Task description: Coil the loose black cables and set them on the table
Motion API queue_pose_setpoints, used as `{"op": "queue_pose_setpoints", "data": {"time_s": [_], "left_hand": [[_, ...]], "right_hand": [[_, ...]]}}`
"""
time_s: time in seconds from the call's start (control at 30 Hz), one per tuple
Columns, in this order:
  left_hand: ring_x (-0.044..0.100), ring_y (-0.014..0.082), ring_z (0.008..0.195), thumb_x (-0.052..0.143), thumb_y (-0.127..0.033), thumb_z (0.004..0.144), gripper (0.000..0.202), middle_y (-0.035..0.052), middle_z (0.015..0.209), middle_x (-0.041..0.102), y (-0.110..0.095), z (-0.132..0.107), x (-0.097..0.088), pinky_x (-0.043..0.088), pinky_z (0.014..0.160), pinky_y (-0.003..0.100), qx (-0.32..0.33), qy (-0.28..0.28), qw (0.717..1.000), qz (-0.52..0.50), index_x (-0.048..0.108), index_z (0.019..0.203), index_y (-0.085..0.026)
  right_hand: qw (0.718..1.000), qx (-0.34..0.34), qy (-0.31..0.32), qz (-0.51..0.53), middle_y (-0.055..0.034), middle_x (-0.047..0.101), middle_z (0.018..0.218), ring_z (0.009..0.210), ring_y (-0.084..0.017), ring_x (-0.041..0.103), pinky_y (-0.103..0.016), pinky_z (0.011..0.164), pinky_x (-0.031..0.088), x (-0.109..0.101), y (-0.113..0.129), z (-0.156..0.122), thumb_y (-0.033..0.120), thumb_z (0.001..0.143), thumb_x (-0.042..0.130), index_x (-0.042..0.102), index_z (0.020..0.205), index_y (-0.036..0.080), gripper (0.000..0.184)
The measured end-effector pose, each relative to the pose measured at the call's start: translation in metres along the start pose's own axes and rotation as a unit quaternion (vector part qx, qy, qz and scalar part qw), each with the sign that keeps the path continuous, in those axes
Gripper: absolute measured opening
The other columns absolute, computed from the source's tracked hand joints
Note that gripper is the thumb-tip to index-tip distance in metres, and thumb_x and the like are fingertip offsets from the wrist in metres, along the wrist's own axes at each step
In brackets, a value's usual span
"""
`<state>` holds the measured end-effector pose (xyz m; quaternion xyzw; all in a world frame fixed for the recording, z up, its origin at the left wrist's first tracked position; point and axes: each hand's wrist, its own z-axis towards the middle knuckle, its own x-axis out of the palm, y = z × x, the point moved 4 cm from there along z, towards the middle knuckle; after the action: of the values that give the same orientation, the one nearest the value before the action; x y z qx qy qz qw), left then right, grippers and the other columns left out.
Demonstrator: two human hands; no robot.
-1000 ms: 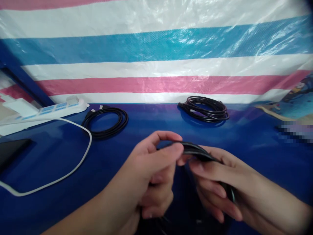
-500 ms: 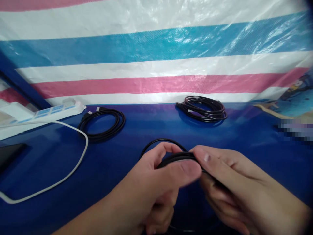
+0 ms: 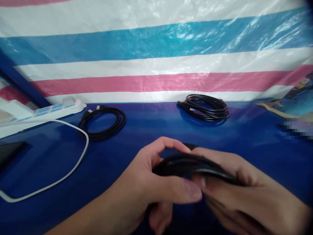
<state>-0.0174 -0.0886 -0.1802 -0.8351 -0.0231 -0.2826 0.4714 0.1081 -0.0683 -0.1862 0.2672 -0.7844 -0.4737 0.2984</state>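
Note:
A black cable (image 3: 186,162), gathered in several loops, lies between my two hands above the near part of the table. My left hand (image 3: 156,176) curls around the left side of the loops, with the thumb below them and the index finger arching over the top. My right hand (image 3: 234,186) is closed on the right side of the same bundle and is partly smeared by motion. The fingertips of both hands come close together at the middle. The lower part of the cable is mostly hidden behind my hands.
On the blue table (image 3: 137,130) sit a coiled black cable (image 3: 110,133) at the left and another black coil (image 3: 207,116) at the back right. A white power strip (image 3: 58,109), a white cord (image 3: 86,147) and a dark flat object (image 3: 11,153) are at the left. A striped sheet (image 3: 151,42) hangs behind.
The loose cable loop behind my left hand has been drawn in and no longer shows. My left thumb has dropped off the loops, and the right thumb has moved below them.

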Motion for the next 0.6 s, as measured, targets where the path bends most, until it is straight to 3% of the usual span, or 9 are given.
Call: {"op": "queue_pose_setpoints", "data": {"time_s": [0.07,0.13,0.3,0.4,0.5,0.6], "left_hand": [[0.028,0.0032,0.027,0.069,-0.02,0.071,0.039,-0.0113,0.036,0.041,0.004,0.0,0.002,0.031,0.032,0.011,-0.05,0.024,0.998,0.021,0.049,0.105,-0.024],[0.022,0.0026,0.027,0.067,-0.022,0.072,0.035,-0.0124,0.034,0.035,0.006,-0.001,0.0,0.024,0.029,0.01,-0.06,0.0,0.998,0.015,0.049,0.102,-0.024],[0.01,0.0011,0.032,0.063,-0.022,0.074,0.025,-0.0134,0.039,0.022,-0.009,-0.004,-0.012,0.017,0.029,0.01,0.068,-0.142,0.983,-0.089,0.052,0.097,-0.024],[0.01,0.0023,0.033,0.058,-0.018,0.078,0.019,-0.0122,0.042,0.019,-0.017,-0.005,-0.018,0.019,0.029,0.012,0.138,-0.188,0.965,-0.122,0.053,0.095,-0.024],[0.012,0.0025,0.032,0.057,-0.018,0.079,0.015,-0.012,0.042,0.02,-0.016,-0.003,-0.019,0.02,0.03,0.012,0.145,-0.176,0.963,-0.14,0.052,0.092,-0.024],[0.018,0.0018,0.031,0.061,-0.019,0.078,0.011,-0.0118,0.041,0.025,-0.011,0.0,-0.014,0.025,0.031,0.011,0.109,-0.094,0.983,-0.112,0.051,0.083,-0.022]], "right_hand": [[0.998,0.063,0.023,-0.01,0.009,0.036,0.04,0.031,-0.002,0.026,-0.009,0.031,0.02,0.0,-0.005,-0.002,0.05,0.086,0.056,0.051,0.122,0.019,0.047],[0.996,0.082,0.026,0.017,0.0092,0.037,0.042,0.031,-0.002,0.03,-0.008,0.033,0.025,-0.001,-0.009,-0.002,0.046,0.087,0.055,0.05,0.124,0.02,0.045],[0.983,-0.031,0.04,0.177,0.0059,0.048,0.053,0.041,-0.004,0.05,-0.018,0.054,0.049,-0.003,-0.006,0.007,0.046,0.09,0.052,0.058,0.104,0.017,0.032],[0.968,-0.089,0.076,0.222,0.0028,0.054,0.058,0.055,-0.009,0.062,-0.027,0.073,0.051,0.0,0.002,0.007,0.059,0.088,0.046,0.06,0.101,0.02,0.044],[0.972,-0.064,0.082,0.213,0.0033,0.047,0.051,0.053,-0.009,0.058,-0.027,0.074,0.05,0.003,0.002,0.004,0.065,0.086,0.044,0.062,0.102,0.023,0.048],[0.971,-0.022,0.054,0.23,0.0077,0.027,0.039,0.036,-0.004,0.033,-0.018,0.052,0.041,0.001,-0.002,-0.002,0.058,0.088,0.047,0.063,0.096,0.02,0.042]]}}
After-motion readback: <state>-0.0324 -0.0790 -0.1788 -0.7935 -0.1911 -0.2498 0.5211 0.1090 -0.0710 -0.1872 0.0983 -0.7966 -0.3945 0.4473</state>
